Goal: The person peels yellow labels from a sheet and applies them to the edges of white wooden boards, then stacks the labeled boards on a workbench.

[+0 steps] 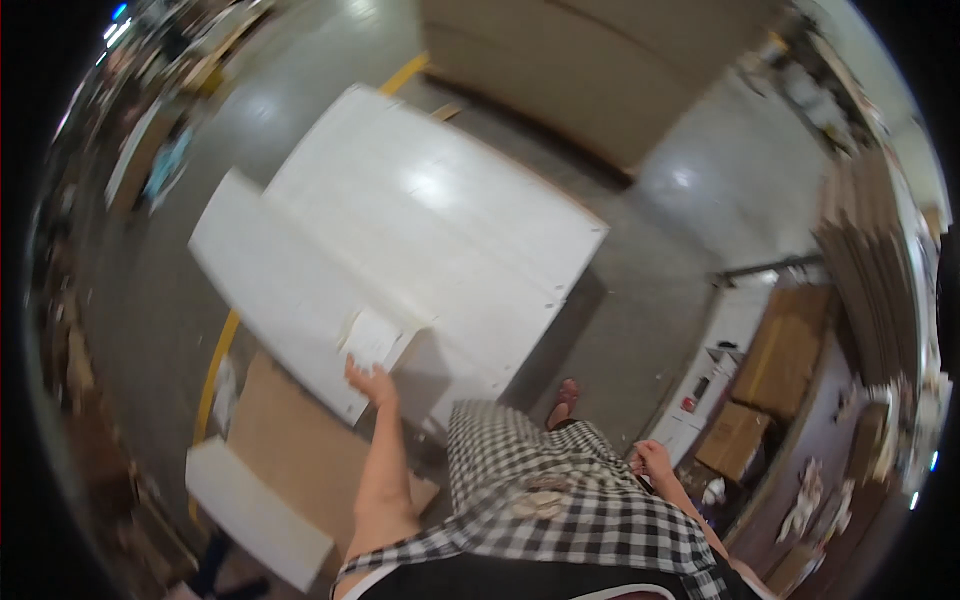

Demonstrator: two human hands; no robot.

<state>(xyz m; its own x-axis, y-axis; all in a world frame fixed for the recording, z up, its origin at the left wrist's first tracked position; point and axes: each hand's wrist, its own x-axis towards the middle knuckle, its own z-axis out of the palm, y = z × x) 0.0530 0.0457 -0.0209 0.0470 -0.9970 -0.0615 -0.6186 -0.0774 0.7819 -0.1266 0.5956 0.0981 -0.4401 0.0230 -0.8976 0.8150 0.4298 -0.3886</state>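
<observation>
The left hand grips the near edge of a large flat white panel, seemingly pinching a paper sheet; steadier with both hands, while the right hand hangs loosely curled, empty, by the checked skirt

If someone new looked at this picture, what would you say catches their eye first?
First, the large glossy white panel filling the centre, tilted above the grey floor. Next, the left hand raised to its near edge at a small pale paper. The right hand hangs low beside the checked garment, near cardboard boxes.
</observation>
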